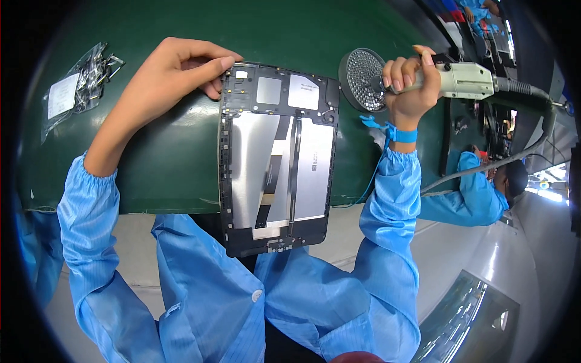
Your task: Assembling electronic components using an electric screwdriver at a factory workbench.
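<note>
My left hand (pixel 166 75) pinches the far left corner of an opened tablet (pixel 315 166) between thumb and fingers. The tablet's silver battery panels, black frame and flat cables show, and its near end juts past the table edge above my lap. In my right hand (pixel 410 91) is a pale electric screwdriver (pixel 469 81), gripped around its body, tip pointing left. That tip is over a round dark dish (pixel 343 78) of small metal screws, just right of the tablet. Whether a screw sits on the tip cannot be made out. A blue wrist strap (pixel 404 135) circles my right wrist.
On the green table (pixel 169 157), a clear bag (pixel 94 75) of small metal parts with a white label lies at far left. The screwdriver's grey cable (pixel 484 163) loops off to the right. Another person in blue (pixel 484 196) sits at the right.
</note>
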`<state>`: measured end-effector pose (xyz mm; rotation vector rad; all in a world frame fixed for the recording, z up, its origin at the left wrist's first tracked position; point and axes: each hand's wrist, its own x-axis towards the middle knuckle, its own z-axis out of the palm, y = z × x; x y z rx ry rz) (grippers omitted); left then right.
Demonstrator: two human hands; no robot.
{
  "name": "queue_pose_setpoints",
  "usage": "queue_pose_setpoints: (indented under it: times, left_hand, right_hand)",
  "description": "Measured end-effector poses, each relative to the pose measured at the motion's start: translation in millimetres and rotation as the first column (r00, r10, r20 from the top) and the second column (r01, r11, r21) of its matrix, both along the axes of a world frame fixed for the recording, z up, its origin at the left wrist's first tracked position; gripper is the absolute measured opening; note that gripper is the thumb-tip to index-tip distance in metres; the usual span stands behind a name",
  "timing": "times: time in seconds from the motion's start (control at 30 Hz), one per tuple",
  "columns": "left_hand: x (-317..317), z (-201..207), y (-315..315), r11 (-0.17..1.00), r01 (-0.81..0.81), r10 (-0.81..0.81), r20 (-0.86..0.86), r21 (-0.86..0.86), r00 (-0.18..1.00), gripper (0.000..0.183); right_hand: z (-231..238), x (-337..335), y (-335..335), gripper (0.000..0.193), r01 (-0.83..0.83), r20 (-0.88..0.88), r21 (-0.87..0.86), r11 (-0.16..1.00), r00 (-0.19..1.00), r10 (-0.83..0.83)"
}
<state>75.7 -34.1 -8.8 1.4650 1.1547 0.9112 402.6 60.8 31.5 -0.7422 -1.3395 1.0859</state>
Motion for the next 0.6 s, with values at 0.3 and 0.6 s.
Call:
queue_pose_setpoints:
  times: [0.3,0.6]
  left_hand:
    - [5.1,0.9,0.8,1.0,-0.003,0.002,-0.029,-0.029,1.0,0.029]
    - [2.7,0.2,0.4,1.0,-0.001,0.0,-0.042,-0.023,0.999,0.029]
  right_hand:
    - [-3.9,5.4,5.8,0.028,-0.013,0.009,0.015,1.0,1.0,0.013]
    - [-4.6,1.7,3.6,0.03,-0.011,0.006,0.001,1.0,1.0,0.011]
